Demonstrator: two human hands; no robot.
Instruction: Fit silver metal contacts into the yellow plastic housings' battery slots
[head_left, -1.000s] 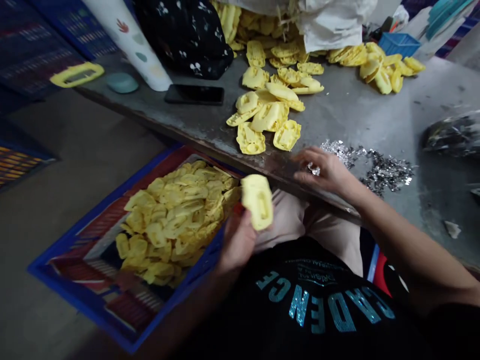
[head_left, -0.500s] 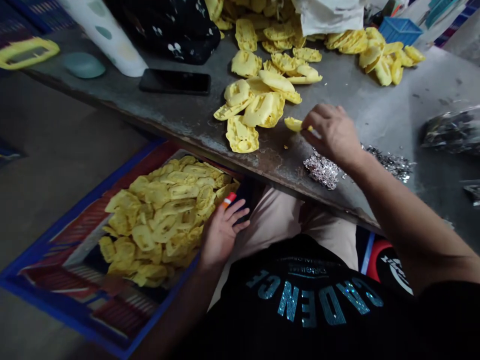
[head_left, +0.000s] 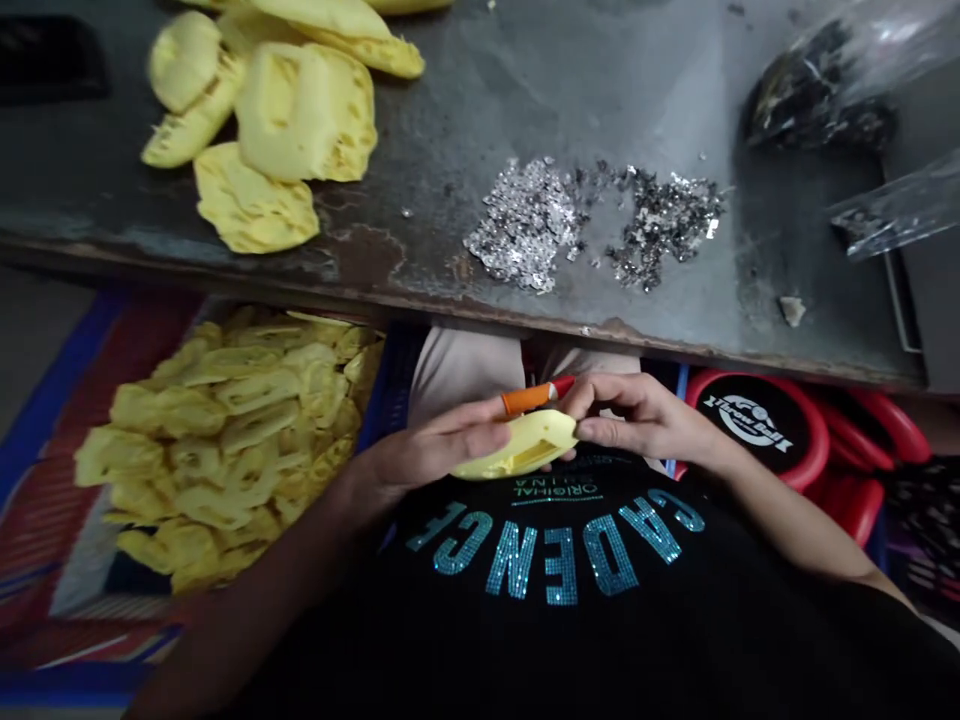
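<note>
A yellow plastic shell [head_left: 517,448] with a rectangular opening is in front of my chest, tilted slightly. My left hand [head_left: 442,440] is closed around its left end. An orange and red covering [head_left: 529,398] wraps the index finger of that hand and lies along the shell's upper edge. At the shell's right end, my right hand [head_left: 637,420] pinches with thumb and fingertips. Whether a small part is also between those fingers is hidden. On the table beyond are a pile of small shiny metal clips [head_left: 529,225] and a darker pile of metal pieces [head_left: 667,225].
More yellow shells [head_left: 307,110] lie on the grey metal table [head_left: 420,240]. Below its edge, at left, a crate [head_left: 75,680] holds many yellow parts [head_left: 247,430]. Plastic bags [head_left: 825,90] rest at the far right. Red round items [head_left: 810,420] are under the table at right.
My right hand has come back from the table to my chest, bringing a yellow shell. My left hand has moved from beside the crate and now grips it. The view has turned right and down.
</note>
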